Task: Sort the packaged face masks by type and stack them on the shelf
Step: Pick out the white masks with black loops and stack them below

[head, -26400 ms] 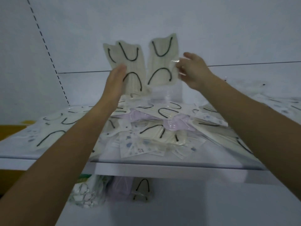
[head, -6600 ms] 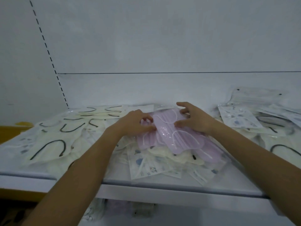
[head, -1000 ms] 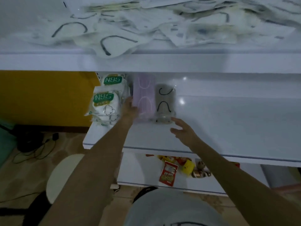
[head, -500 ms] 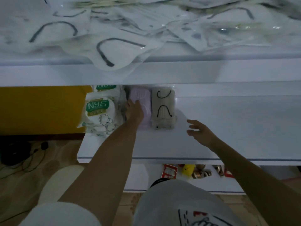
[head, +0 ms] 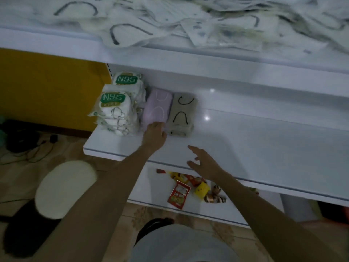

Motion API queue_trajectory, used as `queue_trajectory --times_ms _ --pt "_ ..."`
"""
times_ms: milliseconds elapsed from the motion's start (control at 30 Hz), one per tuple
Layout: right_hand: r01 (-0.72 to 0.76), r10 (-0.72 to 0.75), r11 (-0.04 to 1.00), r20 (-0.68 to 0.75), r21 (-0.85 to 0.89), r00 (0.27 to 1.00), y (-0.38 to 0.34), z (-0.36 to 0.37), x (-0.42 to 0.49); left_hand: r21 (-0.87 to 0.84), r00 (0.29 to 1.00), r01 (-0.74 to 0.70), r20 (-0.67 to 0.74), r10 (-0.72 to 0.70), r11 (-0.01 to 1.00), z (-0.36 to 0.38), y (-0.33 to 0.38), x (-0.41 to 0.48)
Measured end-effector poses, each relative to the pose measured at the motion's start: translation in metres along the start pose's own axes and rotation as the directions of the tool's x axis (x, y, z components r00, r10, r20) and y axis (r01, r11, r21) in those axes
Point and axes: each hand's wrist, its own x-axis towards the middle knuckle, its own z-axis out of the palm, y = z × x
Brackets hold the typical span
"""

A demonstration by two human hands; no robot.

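The left hand (head: 154,134) presses loose fingers on the near end of the lilac wrapped mask stack (head: 158,105), which lies on the white shelf (head: 264,140) between the green-labelled N95 packs (head: 116,110) and the beige black-looped masks (head: 182,115). It wants nudging square. The right hand (head: 203,161) hovers slack and empty.

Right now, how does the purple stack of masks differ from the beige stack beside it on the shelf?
The purple stack has pale ear loops; the beige stack has black ones. The left hand touches the purple stack's near end; the beige stack is untouched. The purple stack adjoins the N95 packs; the beige stack borders bare shelf. Both lie flat, lengthwise.
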Motion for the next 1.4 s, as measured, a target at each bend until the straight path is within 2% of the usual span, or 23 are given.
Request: queue_trajectory --times_ms 67,167,267,367,467,567,667,733,833,1033,1167,1233,1300,1400 --pt "0.011 -0.01 1.0 0.05 -0.014 0.999 0.009 0.003 -0.026 -0.043 0.998 0.044 0.046 -0.042 0.998 0.003 0.007 -0.031" --pt "0.083 -0.083 0.996 0.022 -0.038 0.996 0.016 -0.013 -0.065 -0.092 0.993 0.044 0.11 -0.034 0.995 -0.006 0.033 -0.065" --pt "0.175 -0.178 0.983 -0.049 -0.048 0.983 0.012 -0.057 -0.096 -0.145 0.992 -0.085 0.076 0.097 0.986 -0.035 0.075 -0.082" --pt "0.288 -0.293 0.956 -0.116 -0.057 0.949 -0.003 -0.105 -0.123 -0.105 0.958 -0.282 0.029 0.286 0.954 -0.069 0.121 -0.098" --pt "0.416 -0.432 0.902 -0.202 -0.12 0.879 -0.03 -0.148 -0.152 -0.013 0.889 -0.455 0.046 0.455 0.89 -0.109 0.172 -0.107" --pt "0.531 -0.553 0.831 -0.345 -0.165 0.758 -0.061 -0.19 -0.18 0.068 0.774 -0.631 -0.021 0.633 0.773 -0.155 0.219 -0.107" --pt "0.598 -0.598 0.782 -0.484 -0.176 0.639 -0.081 -0.229 -0.188 0.092 0.715 -0.681 -0.127 0.687 0.726 -0.195 0.248 -0.086" --pt "0.586 -0.578 0.79 -0.534 -0.178 0.617 -0.089 -0.252 -0.181 0.122 0.707 -0.679 -0.155 0.69 0.724 -0.215 0.256 -0.062" --pt "0.534 -0.547 0.821 -0.547 -0.201 0.634 -0.095 -0.28 -0.165 0.185 0.74 -0.636 -0.128 0.66 0.749 -0.236 0.257 -0.022" --pt "0.376 -0.479 0.878 -0.53 -0.297 0.7 -0.105 -0.325 -0.116 0.305 0.844 -0.52 0.039 0.535 0.798 -0.266 0.238 0.052" --pt "0.273 -0.426 0.897 -0.522 -0.347 0.739 -0.112 -0.345 -0.08 0.292 0.873 -0.488 0.139 0.468 0.823 -0.274 0.228 0.089" --pt "0.237 -0.412 0.896 -0.507 -0.375 0.757 -0.117 -0.349 -0.062 0.286 0.855 -0.512 0.262 0.448 0.81 -0.267 0.232 0.099" --pt "0.212 -0.399 0.894 -0.486 -0.395 0.777 -0.122 -0.351 -0.045 0.269 0.807 -0.56 0.392 0.442 0.784 -0.256 0.242 0.102" --pt "0.191 -0.36 0.91 -0.472 -0.368 0.805 -0.13 -0.354 -0.023 0.196 0.757 -0.601 0.45 0.473 0.775 -0.244 0.253 0.097"
